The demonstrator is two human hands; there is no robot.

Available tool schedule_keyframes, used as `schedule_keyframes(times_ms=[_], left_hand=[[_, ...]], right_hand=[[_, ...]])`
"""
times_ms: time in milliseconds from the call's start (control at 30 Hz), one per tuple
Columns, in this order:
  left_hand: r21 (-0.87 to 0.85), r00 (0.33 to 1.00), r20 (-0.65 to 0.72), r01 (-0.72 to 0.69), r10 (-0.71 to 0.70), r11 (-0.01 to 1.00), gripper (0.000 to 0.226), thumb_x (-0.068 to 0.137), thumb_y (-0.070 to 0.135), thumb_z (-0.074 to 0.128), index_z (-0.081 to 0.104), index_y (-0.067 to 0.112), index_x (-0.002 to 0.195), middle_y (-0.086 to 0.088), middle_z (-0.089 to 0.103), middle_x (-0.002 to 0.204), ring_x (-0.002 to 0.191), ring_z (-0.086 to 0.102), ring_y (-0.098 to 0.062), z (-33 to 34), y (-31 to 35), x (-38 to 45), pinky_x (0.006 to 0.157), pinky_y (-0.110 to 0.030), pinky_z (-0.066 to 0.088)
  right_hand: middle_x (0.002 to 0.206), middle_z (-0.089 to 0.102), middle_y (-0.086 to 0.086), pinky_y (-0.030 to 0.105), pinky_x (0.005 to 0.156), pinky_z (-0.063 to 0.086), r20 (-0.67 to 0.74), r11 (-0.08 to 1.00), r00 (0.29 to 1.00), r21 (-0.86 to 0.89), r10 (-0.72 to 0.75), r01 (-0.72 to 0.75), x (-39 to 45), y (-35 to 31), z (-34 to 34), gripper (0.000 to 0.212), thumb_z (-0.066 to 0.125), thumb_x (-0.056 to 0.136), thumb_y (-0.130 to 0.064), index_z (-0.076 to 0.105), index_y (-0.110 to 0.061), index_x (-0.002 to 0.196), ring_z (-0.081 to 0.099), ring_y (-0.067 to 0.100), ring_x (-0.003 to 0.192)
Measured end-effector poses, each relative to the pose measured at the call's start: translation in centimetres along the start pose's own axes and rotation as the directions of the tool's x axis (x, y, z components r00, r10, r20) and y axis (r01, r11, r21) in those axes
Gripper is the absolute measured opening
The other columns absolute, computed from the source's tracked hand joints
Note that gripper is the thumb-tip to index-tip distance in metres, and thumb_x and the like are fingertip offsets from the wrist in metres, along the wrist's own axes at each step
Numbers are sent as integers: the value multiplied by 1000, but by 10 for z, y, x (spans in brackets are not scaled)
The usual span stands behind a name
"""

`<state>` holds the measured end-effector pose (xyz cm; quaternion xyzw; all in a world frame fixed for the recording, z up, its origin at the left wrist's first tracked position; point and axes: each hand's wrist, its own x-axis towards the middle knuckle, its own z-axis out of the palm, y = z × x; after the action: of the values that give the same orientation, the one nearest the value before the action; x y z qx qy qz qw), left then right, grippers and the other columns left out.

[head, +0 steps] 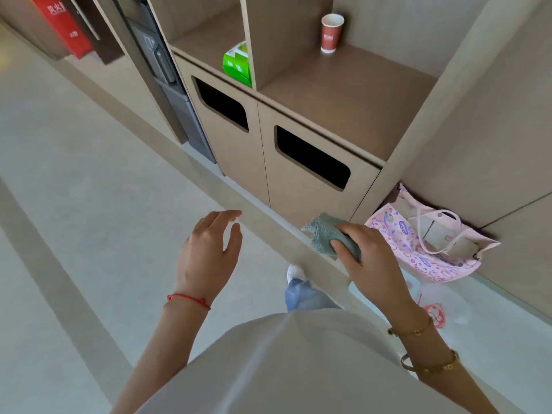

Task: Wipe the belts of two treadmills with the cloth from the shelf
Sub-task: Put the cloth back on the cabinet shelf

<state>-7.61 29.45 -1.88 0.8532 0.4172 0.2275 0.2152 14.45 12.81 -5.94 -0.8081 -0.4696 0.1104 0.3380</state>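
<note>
My right hand [369,258] is closed around a grey-green cloth [324,234], bunched up and sticking out past my fingers, low in front of the brown shelf unit [352,97]. My left hand [209,252] hangs to the left of it, empty, with the fingers spread and a red string on the wrist. No treadmill shows in this view.
A red paper cup [331,32] stands on the shelf top, a green box [237,64] in the compartment to its left. Two dark bin slots [312,158] open in the cabinet front. A pink patterned bag [430,243] and a plastic bag [442,306] lie on the floor at right.
</note>
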Motion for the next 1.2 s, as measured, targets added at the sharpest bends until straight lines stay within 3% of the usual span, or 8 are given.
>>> schedule_keyframes(times_ms=[333,500,700,867,1000,1200], left_hand=[[-14,991,55,-125,125,992,25,99,19,55,67,18,121,1,69,114,100,67,-21,55,15,197,80,-37,59],[-68,972,129,-191,198,979,29,100,23,49,67,17,120,1,69,114,100,67,-21,82,12,275,82,-39,59],[-111,922,206,-312,329,943,31,95,22,47,69,15,116,0,69,107,92,66,-22,108,5,359,76,-35,56],[-128,869,282,-387,407,913,35,95,26,42,69,16,115,0,68,111,89,66,-25,124,0,421,70,-35,55],[-142,809,357,-447,467,883,36,94,25,41,67,16,117,-1,67,113,87,66,-28,136,-4,456,68,-43,57],[-193,740,404,-506,538,841,25,97,14,52,67,17,116,-1,66,109,83,63,-23,148,-8,476,65,-30,48]], right_hand=[[107,66,-2,31,86,43,-100,994,993,-94,-56,46,184,24,-16,34,47,93,-40,65,-16,109,55,20,95],[97,68,4,38,75,48,-251,978,967,-188,39,-88,261,44,-11,34,46,93,-40,65,-14,105,55,27,85],[105,68,8,43,78,51,-321,929,930,-257,177,-266,336,75,11,25,54,96,-32,64,-13,110,58,28,93],[110,66,10,45,83,49,-411,866,871,-291,271,-407,381,91,39,25,56,95,-31,64,-13,111,58,33,98],[121,61,10,46,95,43,-389,848,866,-295,315,-441,395,106,58,31,57,96,-31,62,-13,120,53,34,111],[132,54,8,47,100,42,-377,832,852,-280,363,-479,393,110,72,44,51,95,-41,56,-15,131,50,30,118]])
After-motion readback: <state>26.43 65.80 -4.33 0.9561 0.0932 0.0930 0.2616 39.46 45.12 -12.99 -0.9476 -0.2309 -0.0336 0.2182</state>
